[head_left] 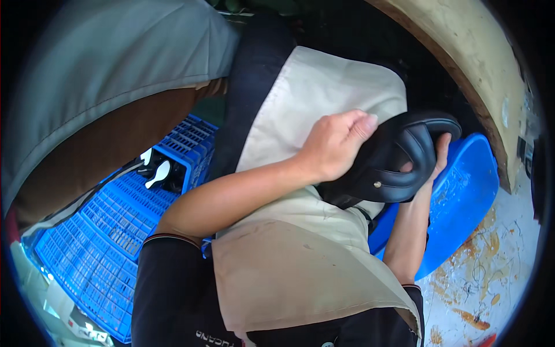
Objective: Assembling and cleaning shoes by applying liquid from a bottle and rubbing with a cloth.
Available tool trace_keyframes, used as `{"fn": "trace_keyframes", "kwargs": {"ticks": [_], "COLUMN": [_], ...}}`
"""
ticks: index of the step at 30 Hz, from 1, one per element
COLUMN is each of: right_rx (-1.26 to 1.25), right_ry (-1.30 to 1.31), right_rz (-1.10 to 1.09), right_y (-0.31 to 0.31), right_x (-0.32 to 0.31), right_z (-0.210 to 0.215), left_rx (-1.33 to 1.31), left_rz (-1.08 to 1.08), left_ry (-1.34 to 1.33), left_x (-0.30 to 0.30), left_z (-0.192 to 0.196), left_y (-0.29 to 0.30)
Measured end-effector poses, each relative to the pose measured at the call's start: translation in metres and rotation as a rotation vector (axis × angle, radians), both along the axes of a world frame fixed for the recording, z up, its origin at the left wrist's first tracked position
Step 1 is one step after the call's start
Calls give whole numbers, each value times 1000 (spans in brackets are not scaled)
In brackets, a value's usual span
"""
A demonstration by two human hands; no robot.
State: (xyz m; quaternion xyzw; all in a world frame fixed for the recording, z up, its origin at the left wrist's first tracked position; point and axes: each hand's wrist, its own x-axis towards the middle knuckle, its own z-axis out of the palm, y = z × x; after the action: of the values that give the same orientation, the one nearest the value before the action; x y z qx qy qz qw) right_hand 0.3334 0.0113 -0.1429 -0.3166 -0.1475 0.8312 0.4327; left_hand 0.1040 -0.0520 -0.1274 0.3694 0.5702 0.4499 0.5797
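Black sandal [399,159] is held in front of the person's beige apron [300,254], gripped by both hands. Left hand [335,144] curls its fingers over the near edge; right hand [436,156] grips the far side from beneath, fingers wrapped. Blue crates [110,243] sit at left, a blue bin [462,196] under the sandal.
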Motion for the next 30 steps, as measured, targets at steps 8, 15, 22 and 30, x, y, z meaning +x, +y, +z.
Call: {"fn": "trace_keyframes", "kwargs": {"ticks": [8, 15, 22, 30], "right_rx": [-79, 133, 291, 407], "right_ry": [209, -113, -281, -421], "right_rz": [24, 80, 357, 334], "right_y": [9, 27, 48, 51], "right_x": [-9, -27, -62, -83], "right_z": [-42, 3, 88, 133], "left_rx": [80, 210, 413, 140], "left_rz": [108, 124, 218, -153], "left_ry": [23, 36, 21, 50], "left_x": [-34, -8, -21, -54], "left_z": [-15, -4, 60, 147], "left_y": [-4, 10, 58, 96]}}
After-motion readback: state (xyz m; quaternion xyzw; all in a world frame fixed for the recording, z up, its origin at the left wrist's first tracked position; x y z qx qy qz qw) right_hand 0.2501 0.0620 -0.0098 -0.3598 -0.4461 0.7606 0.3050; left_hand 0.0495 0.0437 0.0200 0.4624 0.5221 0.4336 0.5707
